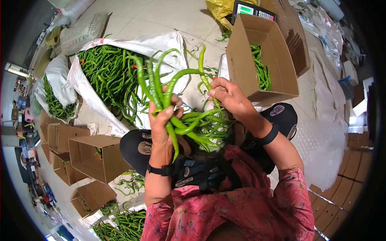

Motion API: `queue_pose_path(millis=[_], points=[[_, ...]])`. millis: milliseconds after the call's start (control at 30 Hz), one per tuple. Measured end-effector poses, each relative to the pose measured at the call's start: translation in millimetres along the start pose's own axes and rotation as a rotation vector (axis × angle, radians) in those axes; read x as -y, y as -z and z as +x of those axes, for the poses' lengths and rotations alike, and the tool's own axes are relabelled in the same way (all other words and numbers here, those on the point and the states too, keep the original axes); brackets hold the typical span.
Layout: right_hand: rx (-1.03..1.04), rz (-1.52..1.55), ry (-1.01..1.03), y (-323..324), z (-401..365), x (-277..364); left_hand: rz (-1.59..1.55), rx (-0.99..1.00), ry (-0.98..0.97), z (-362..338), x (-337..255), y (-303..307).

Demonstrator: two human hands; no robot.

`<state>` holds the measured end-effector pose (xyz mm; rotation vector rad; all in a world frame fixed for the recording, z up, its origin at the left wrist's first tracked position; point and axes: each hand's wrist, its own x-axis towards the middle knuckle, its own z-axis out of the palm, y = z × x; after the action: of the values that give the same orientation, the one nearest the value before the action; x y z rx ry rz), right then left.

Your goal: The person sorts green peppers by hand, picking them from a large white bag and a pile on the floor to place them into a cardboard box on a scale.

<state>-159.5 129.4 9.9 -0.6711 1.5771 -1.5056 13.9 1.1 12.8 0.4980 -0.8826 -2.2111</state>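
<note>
Long green chili peppers [172, 86] stick up in a bunch from my left hand [164, 114], whose fingers are wrapped round them. My right hand [230, 95] pinches a single yellowish-green chili pepper [203, 70] that points upward, just right of the bunch. Below both hands, between my knees, more green chili peppers [213, 134] lie in a loose pile. Behind my left hand an open white sack [171, 42] spills a large heap of green chilies [106, 66], with a few red ones among them.
An open cardboard box [277, 86] with some chilies stands at the right, near a digital scale [253, 10] and a yellow bag [221, 10]. Several small cardboard boxes [96, 158] sit at the left. More chilies [124, 225] lie at the lower left. Bubble wrap [317, 148] is at the right.
</note>
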Motion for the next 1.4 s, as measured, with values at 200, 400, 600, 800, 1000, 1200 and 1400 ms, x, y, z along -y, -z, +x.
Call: queue_pose_path(millis=[200,400,600,800,1000,1200,1400], points=[[0.120,0.235,-0.055,20.8,-16.6,6.3,-0.208,0.141,-0.084,3.7,-17.8,19.3],[0.219,0.764,-0.020,41.6,-25.8,2.7,-0.085,0.006,-0.099,4.9,-22.6,19.9],[0.157,0.969,0.131,71.9,-35.8,23.6,0.029,-0.095,-0.065,7.1,-14.5,16.6],[-0.740,0.146,0.026,135.3,-45.4,36.7,0.021,-0.101,-0.038,4.4,-10.6,9.9],[-0.121,-0.521,0.389,42.0,-84.0,70.5,-0.113,0.000,0.034,5.9,-4.5,6.7],[0.108,-0.435,0.212,-46.8,-36.5,25.2,0.087,0.058,0.058,1.7,10.5,4.0],[-0.039,-0.434,0.466,-65.0,-12.6,-11.9,0.364,-0.024,0.065,-1.8,14.2,3.9]])
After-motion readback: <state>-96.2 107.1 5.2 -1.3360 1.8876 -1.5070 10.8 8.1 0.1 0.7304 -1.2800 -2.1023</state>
